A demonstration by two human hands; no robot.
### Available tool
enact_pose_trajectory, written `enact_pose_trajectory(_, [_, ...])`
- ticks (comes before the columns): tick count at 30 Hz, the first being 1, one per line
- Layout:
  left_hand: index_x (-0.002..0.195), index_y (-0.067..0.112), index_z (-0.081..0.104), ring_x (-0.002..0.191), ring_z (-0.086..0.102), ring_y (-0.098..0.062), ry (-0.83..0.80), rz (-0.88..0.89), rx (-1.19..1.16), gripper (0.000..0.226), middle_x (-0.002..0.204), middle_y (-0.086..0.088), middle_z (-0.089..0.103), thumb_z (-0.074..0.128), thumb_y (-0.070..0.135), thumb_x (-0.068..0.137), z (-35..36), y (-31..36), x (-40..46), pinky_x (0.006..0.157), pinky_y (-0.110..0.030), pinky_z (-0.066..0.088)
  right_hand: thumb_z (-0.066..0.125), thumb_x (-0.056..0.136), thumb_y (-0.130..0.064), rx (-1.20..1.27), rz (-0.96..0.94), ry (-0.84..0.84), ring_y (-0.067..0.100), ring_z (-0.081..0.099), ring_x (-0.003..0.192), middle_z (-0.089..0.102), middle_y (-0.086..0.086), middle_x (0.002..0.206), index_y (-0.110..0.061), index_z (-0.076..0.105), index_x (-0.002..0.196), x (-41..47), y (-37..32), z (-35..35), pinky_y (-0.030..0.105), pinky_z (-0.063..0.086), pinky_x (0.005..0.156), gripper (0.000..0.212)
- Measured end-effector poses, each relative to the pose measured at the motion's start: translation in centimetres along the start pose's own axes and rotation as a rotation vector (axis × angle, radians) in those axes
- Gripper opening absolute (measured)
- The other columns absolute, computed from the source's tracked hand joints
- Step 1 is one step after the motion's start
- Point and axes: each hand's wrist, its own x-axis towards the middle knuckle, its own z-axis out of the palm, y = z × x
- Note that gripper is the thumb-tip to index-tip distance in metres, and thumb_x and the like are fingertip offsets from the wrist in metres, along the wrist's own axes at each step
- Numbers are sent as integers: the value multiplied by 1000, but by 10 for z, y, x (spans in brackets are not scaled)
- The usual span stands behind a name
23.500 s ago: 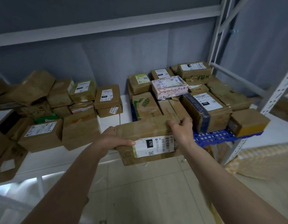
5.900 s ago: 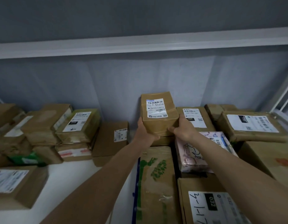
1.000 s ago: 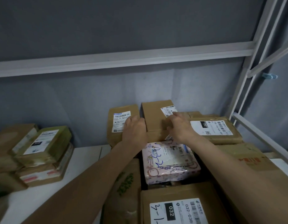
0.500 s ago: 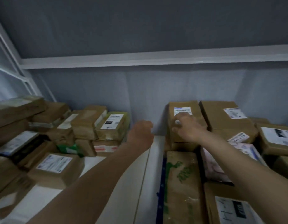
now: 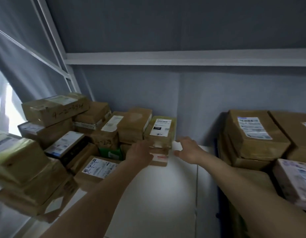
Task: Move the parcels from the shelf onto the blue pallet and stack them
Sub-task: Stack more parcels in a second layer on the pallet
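1. Hands have swung away from the stacked pile on the right and back to the shelf pile on the left, both empty, so the last parcel appears delivered and a new pick is starting.
2. In the head view, the left hand (image 5: 140, 154) reaches with loose fingers to the near side of the yellow-taped brown cardboard parcel with a white label (image 5: 160, 133), possibly touching it; nothing is grasped.
3. The right hand (image 5: 188, 149) hovers spread just beside that parcel's right side, also released.
4. That parcel sits atop a flatter brown box with red-marked label (image 5: 159, 158) on the white shelf board (image 5: 166, 194).
5. The blue plastic pallet (image 5: 217, 194) shows only as an edge under the brown stacked parcels on the right (image 5: 255, 134).
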Motion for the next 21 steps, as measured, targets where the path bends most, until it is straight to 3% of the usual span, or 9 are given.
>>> enact_pose_trajectory(4, [130,14,48,119,51,-25,-57,-25,-79,53,130,-7,53,66,37,86,7,-29,20,94,-33,46,63,77,-44,138,58,16,30,38,132,43,7,142,-26,34,143,46,-5,36,42,34,110,76])
enact_pose_trajectory(7, [134,14,41,120,50,-26,-108,3,-136,60,133,-8,50,68,36,85,14,-41,35,97,-35,45,59,57,-62,348,130,88,26,52,120,52,2,130,-33,34,140,96,14,64,43,45,102,92])
enact_pose_trajectory(10, [141,16,35,125,47,-26,-131,25,-189,67,137,-7,47,69,30,84,22,-48,50,102,-39,44,65,74,-48,495,128,205,19,54,119,53,-10,128,-30,37,138,105,-4,66,42,46,101,72])
enact_pose_trajectory(14, [140,18,37,121,50,-23,-134,63,-247,67,134,-4,49,70,27,83,29,-50,65,99,-36,45,58,92,-29,695,259,337,24,52,122,52,4,134,-13,33,135,112,-18,63,39,42,102,52])
enact_pose_trajectory(18, [136,18,40,118,51,-23,-130,93,-304,62,133,-1,48,70,24,82,35,-47,69,93,-36,49,56,93,-40,856,424,318,31,51,119,49,7,136,-15,29,142,119,-11,65,39,40,88,61])
enact_pose_trajectory(21, [134,18,39,117,51,-22,-132,80,-308,63,132,-2,48,72,26,81,38,-43,72,95,-40,49,62,90,-40,1055,469,232,33,57,105,52,11,123,-19,21,147,118,-6,65,43,47,82,73])
